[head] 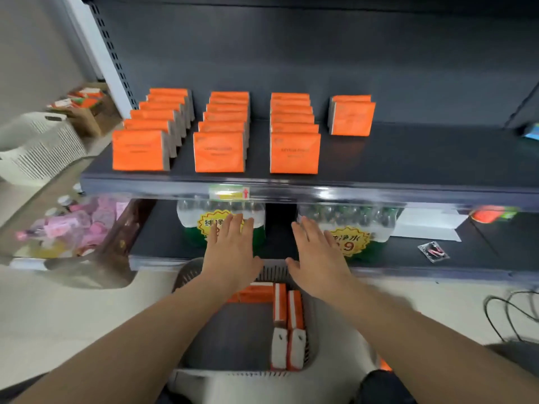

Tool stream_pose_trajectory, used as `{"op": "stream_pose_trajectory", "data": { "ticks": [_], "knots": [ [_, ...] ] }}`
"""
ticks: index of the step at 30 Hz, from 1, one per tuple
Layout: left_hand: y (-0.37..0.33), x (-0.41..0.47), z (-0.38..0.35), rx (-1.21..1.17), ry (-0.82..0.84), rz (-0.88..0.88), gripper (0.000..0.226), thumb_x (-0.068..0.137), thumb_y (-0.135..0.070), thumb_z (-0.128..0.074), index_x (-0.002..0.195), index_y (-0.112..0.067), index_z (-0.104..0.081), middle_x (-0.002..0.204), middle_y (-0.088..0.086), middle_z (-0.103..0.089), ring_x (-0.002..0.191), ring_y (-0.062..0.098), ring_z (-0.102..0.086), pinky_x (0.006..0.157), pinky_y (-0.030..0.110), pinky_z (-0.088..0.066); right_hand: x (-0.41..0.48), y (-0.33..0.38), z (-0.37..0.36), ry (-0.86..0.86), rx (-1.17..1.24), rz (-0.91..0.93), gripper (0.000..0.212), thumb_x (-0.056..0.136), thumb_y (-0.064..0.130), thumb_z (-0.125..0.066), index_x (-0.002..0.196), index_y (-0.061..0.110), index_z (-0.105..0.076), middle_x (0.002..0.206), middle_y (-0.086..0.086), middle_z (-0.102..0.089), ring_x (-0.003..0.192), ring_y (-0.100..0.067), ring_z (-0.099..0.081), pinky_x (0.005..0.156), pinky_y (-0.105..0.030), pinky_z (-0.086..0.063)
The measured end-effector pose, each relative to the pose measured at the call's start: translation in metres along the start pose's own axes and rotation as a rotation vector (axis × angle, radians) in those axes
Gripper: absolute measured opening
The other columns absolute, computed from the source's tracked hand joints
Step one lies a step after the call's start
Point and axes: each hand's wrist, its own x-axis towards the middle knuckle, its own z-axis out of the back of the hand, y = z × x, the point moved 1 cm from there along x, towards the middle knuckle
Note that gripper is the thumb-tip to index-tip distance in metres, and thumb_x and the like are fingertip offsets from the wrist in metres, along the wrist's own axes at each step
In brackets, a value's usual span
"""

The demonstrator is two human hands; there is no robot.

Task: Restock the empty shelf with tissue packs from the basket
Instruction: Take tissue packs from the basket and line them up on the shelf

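Left hand (230, 246) & right hand (318, 255) empty, fingers straight, apart; I'd grip orange plastic-wrapped tissue packs (287, 316) in grey plastic basket (256, 374) by flat sides.

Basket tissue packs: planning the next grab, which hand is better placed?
Probably right: the right hand hovers open nearest the upright packs in the basket, on the side of the short fourth row.
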Motion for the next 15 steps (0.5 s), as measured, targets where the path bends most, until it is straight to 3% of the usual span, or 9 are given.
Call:
{"op": "stream_pose_trajectory", "data": {
  "ticks": [7, 12, 15],
  "knots": [
    [0.017, -0.035, -0.076, -0.139, 0.152, 0.087, 0.077, 0.084, -0.038, -0.054, 0.149, -0.012, -0.021, 0.156, 0.010, -0.023, 0.147, 0.027, -0.013, 0.120, 0.044, -0.014, -0.022, 0.003, -0.062, 0.226, 0.011, 0.032, 0.080, 0.092, 0.028, -0.054, 0.154, 0.016, -0.004, 0.162, -0.003, 0.000, 0.149, -0.019, 0.001, 0.117, -0.033, 0.001],
    [0.025, -0.051, -0.127, -0.190, 0.280, 0.176, 0.081, 0.081, -0.038, -0.063, 0.148, -0.015, -0.024, 0.153, 0.008, -0.028, 0.144, 0.026, -0.021, 0.119, 0.042, -0.019, -0.032, 0.001, -0.103, 0.356, 0.017, 0.010, 0.085, 0.089, 0.026, -0.060, 0.154, 0.018, -0.006, 0.162, -0.001, -0.005, 0.149, -0.020, -0.004, 0.118, -0.038, -0.005],
    [0.034, -0.054, -0.151, -0.212, 0.332, 0.208, 0.086, 0.080, -0.039, -0.066, 0.149, -0.017, -0.019, 0.153, 0.005, -0.027, 0.143, 0.024, -0.023, 0.119, 0.040, -0.019, -0.034, 0.000, -0.128, 0.384, 0.027, 0.005, 0.080, 0.089, 0.024, -0.060, 0.153, 0.021, -0.012, 0.160, 0.001, -0.013, 0.148, -0.020, -0.012, 0.118, -0.040, -0.016]
  ]
}}
